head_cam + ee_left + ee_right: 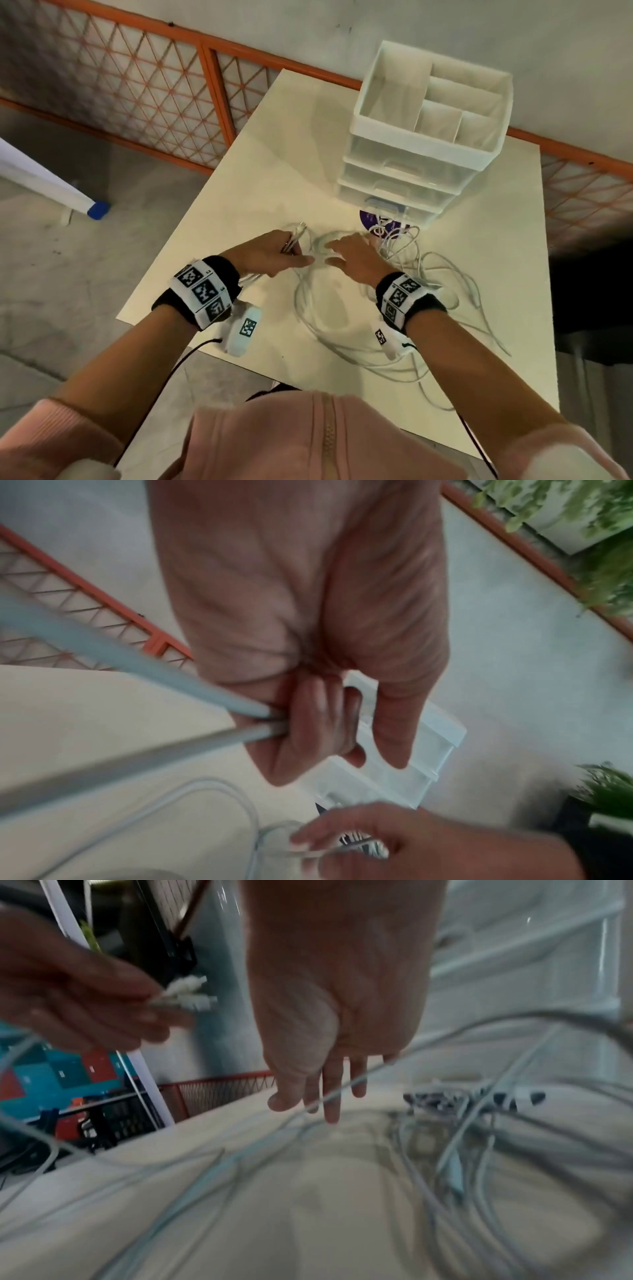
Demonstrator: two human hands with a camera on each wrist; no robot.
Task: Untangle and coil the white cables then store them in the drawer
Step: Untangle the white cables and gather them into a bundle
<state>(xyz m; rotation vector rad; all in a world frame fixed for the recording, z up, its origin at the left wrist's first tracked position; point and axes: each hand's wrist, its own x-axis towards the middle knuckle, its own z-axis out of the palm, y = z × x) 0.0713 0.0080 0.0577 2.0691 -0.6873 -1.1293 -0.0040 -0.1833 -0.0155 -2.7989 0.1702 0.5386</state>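
Observation:
Tangled white cables (pixel 346 329) lie in loops across the near half of the cream table (pixel 260 164). My left hand (pixel 274 251) grips a bundle of cable ends, the plugs (pixel 301 226) sticking out past its fingers; in the left wrist view its fingers (pixel 315 723) curl round two strands, and the right wrist view shows the plugs (pixel 188 993) in its grip. My right hand (pixel 349 255) hovers over the loops with straight fingers (pixel 330 1096), a strand crossing in front of them. The white drawer unit (pixel 421 144) stands at the back with its drawers closed.
A purple round disc (pixel 376 221) lies at the foot of the drawer unit, partly under cable. An orange mesh fence (pixel 137 85) runs behind the table. The table's left and near edges are close to my wrists.

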